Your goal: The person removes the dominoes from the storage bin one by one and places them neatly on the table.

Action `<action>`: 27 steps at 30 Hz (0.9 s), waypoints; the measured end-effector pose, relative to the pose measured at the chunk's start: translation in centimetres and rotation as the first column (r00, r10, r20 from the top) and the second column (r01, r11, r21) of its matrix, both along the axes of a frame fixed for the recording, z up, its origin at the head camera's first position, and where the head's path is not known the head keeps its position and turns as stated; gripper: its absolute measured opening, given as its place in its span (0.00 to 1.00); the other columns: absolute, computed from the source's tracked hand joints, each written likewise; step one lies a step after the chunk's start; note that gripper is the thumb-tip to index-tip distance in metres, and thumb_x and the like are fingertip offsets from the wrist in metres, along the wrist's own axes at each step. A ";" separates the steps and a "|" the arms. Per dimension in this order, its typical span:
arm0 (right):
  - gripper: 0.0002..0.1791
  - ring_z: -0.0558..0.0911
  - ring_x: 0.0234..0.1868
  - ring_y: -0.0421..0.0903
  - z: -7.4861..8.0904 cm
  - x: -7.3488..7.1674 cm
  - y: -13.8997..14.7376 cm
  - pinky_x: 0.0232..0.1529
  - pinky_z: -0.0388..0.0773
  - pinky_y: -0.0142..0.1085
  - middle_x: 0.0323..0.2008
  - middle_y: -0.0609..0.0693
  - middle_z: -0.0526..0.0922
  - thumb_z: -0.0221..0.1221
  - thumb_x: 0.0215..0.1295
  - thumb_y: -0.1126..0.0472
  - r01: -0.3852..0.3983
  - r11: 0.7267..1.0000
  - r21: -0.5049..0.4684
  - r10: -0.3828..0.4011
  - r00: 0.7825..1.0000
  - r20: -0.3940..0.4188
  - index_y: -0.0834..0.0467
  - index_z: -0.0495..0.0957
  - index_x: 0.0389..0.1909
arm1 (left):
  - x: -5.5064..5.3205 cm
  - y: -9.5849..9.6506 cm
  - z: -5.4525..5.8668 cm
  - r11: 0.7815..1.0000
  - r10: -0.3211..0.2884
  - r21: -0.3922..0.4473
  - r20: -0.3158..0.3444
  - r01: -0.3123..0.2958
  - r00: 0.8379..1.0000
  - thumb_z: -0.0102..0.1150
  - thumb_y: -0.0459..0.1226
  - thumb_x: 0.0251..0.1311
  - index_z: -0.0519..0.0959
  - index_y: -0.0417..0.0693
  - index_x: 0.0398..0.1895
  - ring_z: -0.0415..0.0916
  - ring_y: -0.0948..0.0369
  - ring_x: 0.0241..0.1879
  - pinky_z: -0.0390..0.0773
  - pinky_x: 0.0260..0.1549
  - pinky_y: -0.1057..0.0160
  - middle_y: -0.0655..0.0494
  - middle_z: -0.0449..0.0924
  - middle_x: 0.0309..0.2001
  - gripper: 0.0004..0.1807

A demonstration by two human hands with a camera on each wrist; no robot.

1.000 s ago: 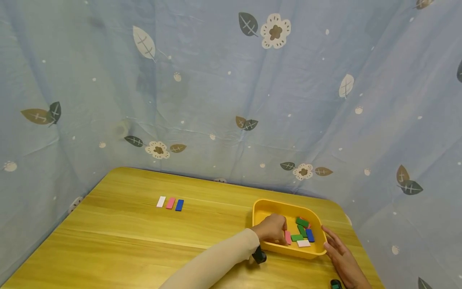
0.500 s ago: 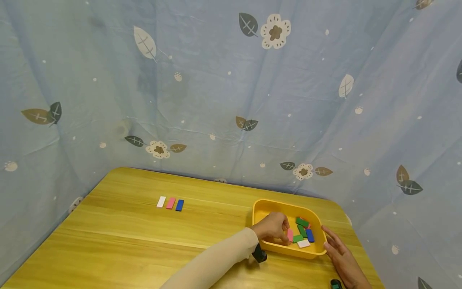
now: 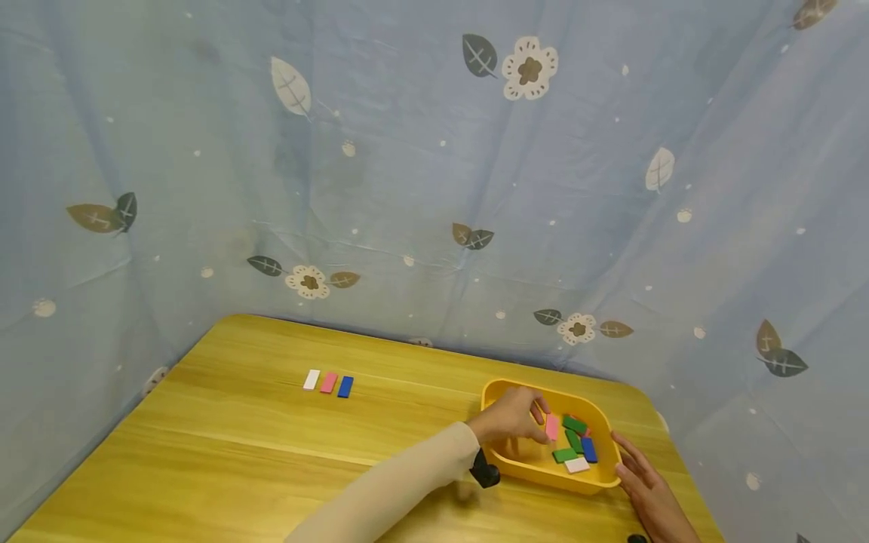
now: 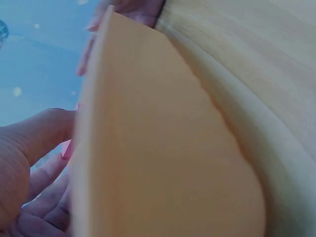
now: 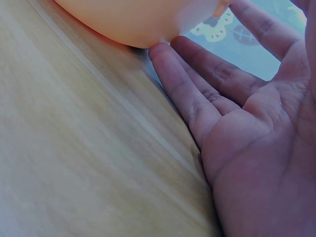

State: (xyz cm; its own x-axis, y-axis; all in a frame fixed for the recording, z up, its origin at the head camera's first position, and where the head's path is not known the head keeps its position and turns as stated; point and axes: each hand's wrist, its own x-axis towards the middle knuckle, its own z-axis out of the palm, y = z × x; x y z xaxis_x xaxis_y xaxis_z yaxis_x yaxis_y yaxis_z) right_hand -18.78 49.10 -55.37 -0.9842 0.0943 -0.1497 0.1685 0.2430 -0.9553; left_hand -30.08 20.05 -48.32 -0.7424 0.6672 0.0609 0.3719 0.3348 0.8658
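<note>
Near the right of the table, a yellow tray (image 3: pixel 546 478) holds several flat rectangular blocks. My left hand (image 3: pixel 511 415) reaches into it and pinches a pink block (image 3: pixel 552 427) between thumb and fingers, above the tray floor. The tray wall (image 4: pixel 148 123) fills the middle of the left wrist view and hides part of that grip; a pink sliver of the block (image 4: pixel 67 149) shows beside the thumb. My right hand (image 3: pixel 652 494) touches the tray's right end with fingers extended. In the right wrist view, fingertips of the right hand (image 5: pixel 247 123) meet the tray's outer side.
White (image 3: pixel 311 379), pink (image 3: pixel 329 382) and blue (image 3: pixel 345 387) blocks lie in a row on the wooden table (image 3: pixel 258 437), left of the tray. Green blocks (image 3: pixel 574 441), a blue block (image 3: pixel 589 450) and a white block (image 3: pixel 577 465) lie inside the tray. A patterned curtain (image 3: pixel 407 188) stands behind.
My left hand has raised the pink block a little within the tray, and its fingers have spread more. The right hand stays at the tray's end. The head view has shifted slightly.
</note>
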 end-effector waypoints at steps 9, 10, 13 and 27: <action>0.36 0.70 0.55 0.18 -0.3 0.3 0.2 0.51 0.74 0.24 0.76 0.54 0.50 0.49 0.83 0.48 -0.028 0.999 0.018 0.029 0.999 -0.046 0.52 0.48 0.83 | -0.5 -1.6 1.5 0.988 -0.003 0.153 0.154 -0.021 0.988 0.79 0.31 0.53 0.80 0.49 0.47 0.84 0.41 0.31 0.85 0.32 0.48 0.59 0.85 0.27 0.21; 0.36 0.70 0.55 0.18 -0.3 0.3 0.3 0.51 0.74 0.24 0.75 0.52 0.51 0.49 0.83 0.48 -0.029 0.999 0.016 0.029 0.998 -0.047 0.52 0.48 0.83 | -0.6 -1.7 1.6 0.988 -0.002 0.156 0.152 -0.022 0.988 0.79 0.31 0.53 0.80 0.50 0.48 0.84 0.41 0.31 0.85 0.33 0.48 0.60 0.85 0.27 0.21; 0.36 0.70 0.55 0.18 -0.2 0.4 0.3 0.51 0.75 0.24 0.71 0.44 0.55 0.49 0.83 0.49 -0.027 1.000 0.008 0.028 0.998 -0.050 0.53 0.48 0.83 | -0.9 -2.2 1.8 0.985 -0.003 0.169 0.150 -0.022 0.989 0.79 0.32 0.53 0.81 0.50 0.49 0.84 0.43 0.31 0.85 0.34 0.48 0.59 0.85 0.28 0.21; 0.38 0.71 0.53 0.17 0.3 0.5 -0.2 0.50 0.76 0.25 0.63 0.33 0.61 0.50 0.82 0.48 -0.021 1.000 0.012 0.022 0.999 -0.043 0.56 0.47 0.83 | -1.7 -6.6 2.3 0.986 -0.055 0.160 0.033 0.049 0.998 0.78 0.36 0.55 0.80 0.50 0.54 0.83 0.53 0.24 0.85 0.30 0.48 0.62 0.86 0.31 0.24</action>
State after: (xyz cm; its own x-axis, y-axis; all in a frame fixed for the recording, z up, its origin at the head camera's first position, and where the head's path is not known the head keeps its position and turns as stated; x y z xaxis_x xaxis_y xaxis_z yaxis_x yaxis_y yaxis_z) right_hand -18.33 48.94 -55.03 -0.9916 0.0748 -0.1058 0.1217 0.2576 -0.9586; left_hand -31.78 13.42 -46.00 -0.7107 0.6889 0.1427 0.3520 0.1726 0.9200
